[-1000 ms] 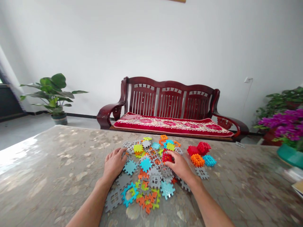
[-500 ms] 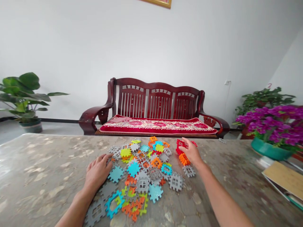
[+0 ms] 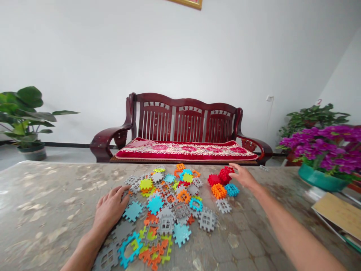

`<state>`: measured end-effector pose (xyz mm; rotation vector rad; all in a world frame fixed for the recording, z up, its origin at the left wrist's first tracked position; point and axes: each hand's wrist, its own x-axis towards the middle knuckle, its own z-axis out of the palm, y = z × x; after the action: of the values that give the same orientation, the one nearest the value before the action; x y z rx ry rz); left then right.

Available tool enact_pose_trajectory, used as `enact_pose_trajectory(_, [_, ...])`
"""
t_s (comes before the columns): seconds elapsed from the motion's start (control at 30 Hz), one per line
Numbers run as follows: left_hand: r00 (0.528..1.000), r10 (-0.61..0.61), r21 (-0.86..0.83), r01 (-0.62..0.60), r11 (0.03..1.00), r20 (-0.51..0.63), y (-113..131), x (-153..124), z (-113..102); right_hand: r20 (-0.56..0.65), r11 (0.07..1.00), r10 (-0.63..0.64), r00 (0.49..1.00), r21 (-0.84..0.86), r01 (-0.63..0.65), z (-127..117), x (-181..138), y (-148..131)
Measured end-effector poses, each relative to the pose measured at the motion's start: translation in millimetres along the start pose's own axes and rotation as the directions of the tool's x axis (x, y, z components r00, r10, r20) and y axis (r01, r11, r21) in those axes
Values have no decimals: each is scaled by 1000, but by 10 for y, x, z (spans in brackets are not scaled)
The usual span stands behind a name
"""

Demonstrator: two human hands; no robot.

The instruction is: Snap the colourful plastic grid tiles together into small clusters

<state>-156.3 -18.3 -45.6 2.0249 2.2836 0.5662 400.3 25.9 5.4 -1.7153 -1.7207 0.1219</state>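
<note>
A spread of interlocking plastic tiles with toothed edges covers the middle of the table, in grey, blue, orange, lime and red. My left hand [image 3: 110,206] rests on the table at the left edge of this spread, open, beside a light-blue tile [image 3: 133,210]. To the right, my right hand [image 3: 243,177] is open at the right side of a red tile stack [image 3: 226,175], thumb and fingertips close to it; contact is unclear. Around it lie another red stack [image 3: 213,180], an orange stack [image 3: 219,191], a blue stack [image 3: 232,190] and a grey window tile [image 3: 223,206].
A wooden bench [image 3: 188,120] with a red patterned cushion stands beyond the stone-patterned table [image 3: 53,210]. Purple flowers in a teal pot [image 3: 323,177] and a cardboard-coloured folder [image 3: 340,212] occupy the right side. A grey tile [image 3: 264,168] lies at the far edge.
My right hand has shifted right, from over the red tiles to their right side. The red and blue stacks now show more fully. My left hand stays by the spread.
</note>
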Motion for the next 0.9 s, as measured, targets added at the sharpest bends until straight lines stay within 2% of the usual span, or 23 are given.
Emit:
enact_pose_trajectory(0.33, [1000,14,-8,-14,1000,0,-9,4,-2,45,999,-22,999,42,20,4,105,71])
enact_pose_trajectory(0.57, [1000,7,-13,-8,1000,-19,-20,12,25,-89,998,22,996,69,-16,63,-48,-1])
enact_pose_trajectory(0.67, [1000,6,-8,-6,1000,-19,-7,2,15,-134,996,19,991,86,-8,160,-151,-185])
enact_pose_trajectory(0.77, [1000,-2,-8,1,1000,-18,17,-12,-4,-121,993,-39,992,108,52,329,-288,-518])
enact_pose_trajectory(0.83, [1000,-3,-12,3,1000,-17,33,-20,-15,-57,985,-136,989,97,141,462,-394,-798])
enact_pose_trajectory(0.9, [1000,-7,-14,7,1000,-16,44,-26,-23,61,971,-227,972,91,221,601,-493,-1079])
